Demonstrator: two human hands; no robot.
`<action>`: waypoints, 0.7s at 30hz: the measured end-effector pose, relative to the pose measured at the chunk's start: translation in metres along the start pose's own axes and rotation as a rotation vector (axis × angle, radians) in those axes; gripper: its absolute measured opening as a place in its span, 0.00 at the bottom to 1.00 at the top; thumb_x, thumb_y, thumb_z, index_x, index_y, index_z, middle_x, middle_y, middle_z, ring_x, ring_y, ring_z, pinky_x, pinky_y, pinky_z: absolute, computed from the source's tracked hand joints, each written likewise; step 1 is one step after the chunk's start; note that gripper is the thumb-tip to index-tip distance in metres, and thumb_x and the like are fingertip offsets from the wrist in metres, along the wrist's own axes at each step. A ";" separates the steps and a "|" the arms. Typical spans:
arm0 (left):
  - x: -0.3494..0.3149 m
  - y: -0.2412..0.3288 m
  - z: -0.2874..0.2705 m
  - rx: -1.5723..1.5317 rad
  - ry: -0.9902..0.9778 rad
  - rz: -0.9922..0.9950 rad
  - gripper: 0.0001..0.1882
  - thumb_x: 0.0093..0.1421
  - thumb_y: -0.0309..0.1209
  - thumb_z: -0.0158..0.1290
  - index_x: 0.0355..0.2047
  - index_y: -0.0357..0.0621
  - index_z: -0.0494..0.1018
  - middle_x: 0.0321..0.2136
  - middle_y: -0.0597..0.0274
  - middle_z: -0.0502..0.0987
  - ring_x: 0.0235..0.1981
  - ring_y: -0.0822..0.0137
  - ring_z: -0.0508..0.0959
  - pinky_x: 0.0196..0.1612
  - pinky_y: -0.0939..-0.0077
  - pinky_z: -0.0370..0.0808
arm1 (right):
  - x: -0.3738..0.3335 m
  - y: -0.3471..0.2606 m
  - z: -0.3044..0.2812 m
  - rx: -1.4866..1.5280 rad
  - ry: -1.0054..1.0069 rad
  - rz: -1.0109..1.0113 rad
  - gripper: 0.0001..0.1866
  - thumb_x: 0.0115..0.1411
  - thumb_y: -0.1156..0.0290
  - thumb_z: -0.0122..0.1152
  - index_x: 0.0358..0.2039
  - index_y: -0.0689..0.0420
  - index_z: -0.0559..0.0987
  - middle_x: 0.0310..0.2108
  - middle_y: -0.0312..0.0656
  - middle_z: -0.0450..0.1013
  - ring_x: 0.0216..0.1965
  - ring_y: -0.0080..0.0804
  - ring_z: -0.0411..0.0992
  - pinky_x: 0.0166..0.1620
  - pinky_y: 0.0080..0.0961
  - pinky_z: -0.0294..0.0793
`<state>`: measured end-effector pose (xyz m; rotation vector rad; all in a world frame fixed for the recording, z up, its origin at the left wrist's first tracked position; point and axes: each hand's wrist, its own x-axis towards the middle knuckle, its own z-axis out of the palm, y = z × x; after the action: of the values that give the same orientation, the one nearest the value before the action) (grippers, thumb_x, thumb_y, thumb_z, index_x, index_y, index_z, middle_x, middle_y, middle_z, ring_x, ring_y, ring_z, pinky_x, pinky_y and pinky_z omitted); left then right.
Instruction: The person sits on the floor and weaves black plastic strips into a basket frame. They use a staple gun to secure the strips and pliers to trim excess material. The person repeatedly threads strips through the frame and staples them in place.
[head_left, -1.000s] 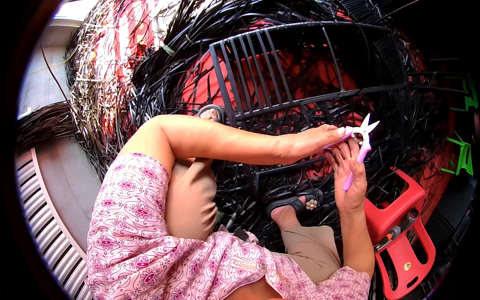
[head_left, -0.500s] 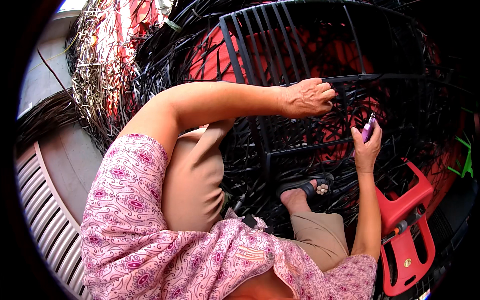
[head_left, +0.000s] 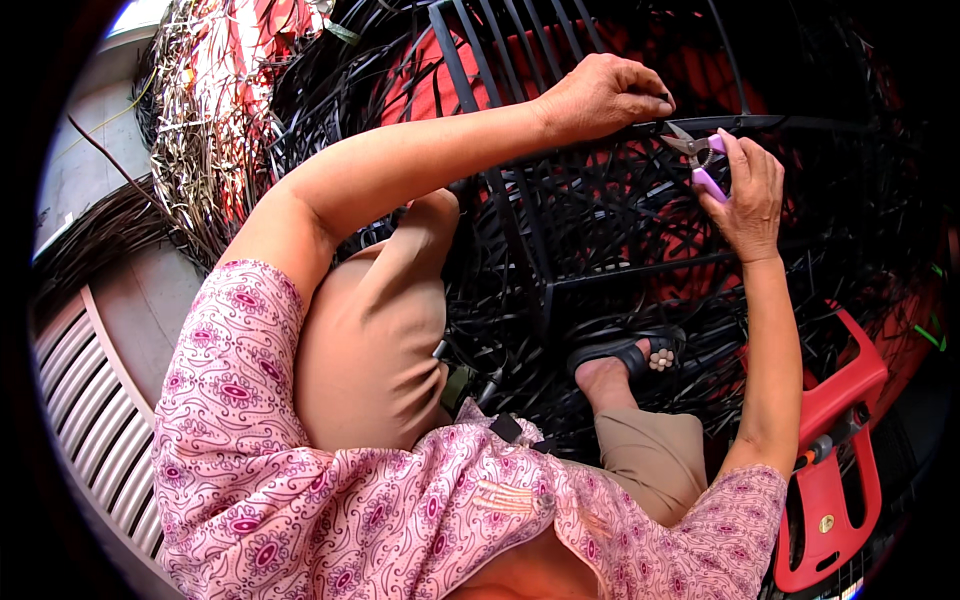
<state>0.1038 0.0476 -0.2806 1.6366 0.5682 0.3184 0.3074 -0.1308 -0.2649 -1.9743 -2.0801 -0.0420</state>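
My left hand (head_left: 605, 97) is closed in a pinch just above the dark rail of a black frame (head_left: 548, 285). A small dark bit shows at its fingertips, too little to make out against the black strips behind. In my right hand (head_left: 748, 198) is a pair of pruning shears (head_left: 697, 158) with purple handles. The shears' blades are parted and point up and left, close to the left fingertips and the rail. Flat black strips (head_left: 620, 205) lie tangled behind and below the frame.
A red plastic tool or frame with handle openings (head_left: 838, 395) stands at the right. Bundled strips (head_left: 205, 130) heap at the upper left, above a pale slatted seat (head_left: 95, 395). My sandalled foot (head_left: 625, 365) is among the strips, under the frame.
Both hands have moved upward, farther from me. The right hand has brought the shears close to the left fingertips, and their parted blades now show. The frame has shifted slightly in view.
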 end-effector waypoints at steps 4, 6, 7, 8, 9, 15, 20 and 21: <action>0.000 0.004 -0.002 0.143 0.018 0.117 0.11 0.61 0.34 0.59 0.39 0.40 0.81 0.33 0.64 0.82 0.36 0.76 0.80 0.42 0.80 0.77 | 0.007 -0.003 0.004 -0.007 -0.010 -0.051 0.37 0.46 0.60 0.74 0.57 0.53 0.71 0.44 0.40 0.68 0.46 0.39 0.68 0.53 0.37 0.65; 0.000 0.003 -0.001 0.146 0.019 0.134 0.11 0.61 0.34 0.59 0.39 0.40 0.81 0.33 0.63 0.82 0.36 0.75 0.80 0.42 0.79 0.77 | 0.009 -0.005 0.006 -0.049 0.001 -0.076 0.37 0.45 0.61 0.74 0.57 0.53 0.71 0.43 0.39 0.68 0.44 0.38 0.68 0.52 0.36 0.65; 0.000 0.002 -0.001 0.147 0.020 0.142 0.11 0.61 0.34 0.59 0.39 0.41 0.81 0.33 0.63 0.82 0.35 0.75 0.80 0.42 0.79 0.77 | 0.010 -0.004 0.005 -0.047 0.004 -0.098 0.36 0.46 0.61 0.73 0.57 0.54 0.71 0.42 0.38 0.69 0.41 0.37 0.68 0.48 0.35 0.66; 0.001 0.003 -0.001 0.135 0.017 0.118 0.11 0.61 0.34 0.59 0.39 0.41 0.81 0.33 0.63 0.82 0.35 0.74 0.80 0.42 0.79 0.77 | 0.010 -0.002 0.006 -0.057 -0.007 -0.110 0.36 0.46 0.61 0.73 0.57 0.54 0.71 0.41 0.38 0.69 0.41 0.36 0.68 0.47 0.35 0.66; 0.002 0.003 -0.001 0.123 0.014 0.095 0.11 0.61 0.34 0.59 0.39 0.41 0.81 0.33 0.62 0.82 0.35 0.74 0.80 0.42 0.79 0.78 | 0.009 0.001 0.007 -0.066 -0.019 -0.123 0.36 0.46 0.61 0.73 0.57 0.54 0.71 0.41 0.38 0.69 0.40 0.36 0.68 0.46 0.34 0.66; 0.010 0.006 0.001 0.071 0.000 -0.001 0.11 0.62 0.34 0.59 0.40 0.40 0.81 0.30 0.63 0.82 0.33 0.75 0.80 0.40 0.79 0.77 | 0.013 0.008 0.012 -0.049 -0.005 -0.180 0.36 0.46 0.63 0.72 0.56 0.56 0.71 0.35 0.39 0.69 0.35 0.36 0.69 0.40 0.34 0.66; 0.016 0.000 0.005 -0.022 0.071 -0.058 0.11 0.62 0.34 0.59 0.39 0.39 0.81 0.28 0.64 0.82 0.30 0.77 0.79 0.36 0.80 0.77 | 0.002 0.003 0.015 -0.066 -0.065 -0.108 0.37 0.45 0.64 0.73 0.57 0.56 0.71 0.31 0.38 0.69 0.32 0.37 0.70 0.37 0.32 0.67; 0.022 -0.007 0.006 -0.049 0.090 0.020 0.14 0.61 0.36 0.59 0.42 0.38 0.80 0.27 0.58 0.82 0.25 0.73 0.80 0.32 0.78 0.79 | 0.001 0.000 0.014 -0.053 -0.065 -0.094 0.36 0.45 0.65 0.73 0.57 0.56 0.71 0.31 0.38 0.69 0.32 0.37 0.70 0.37 0.32 0.67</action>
<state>0.1236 0.0548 -0.2907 1.5874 0.6077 0.4198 0.3054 -0.1273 -0.2784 -1.9307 -2.2347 -0.0520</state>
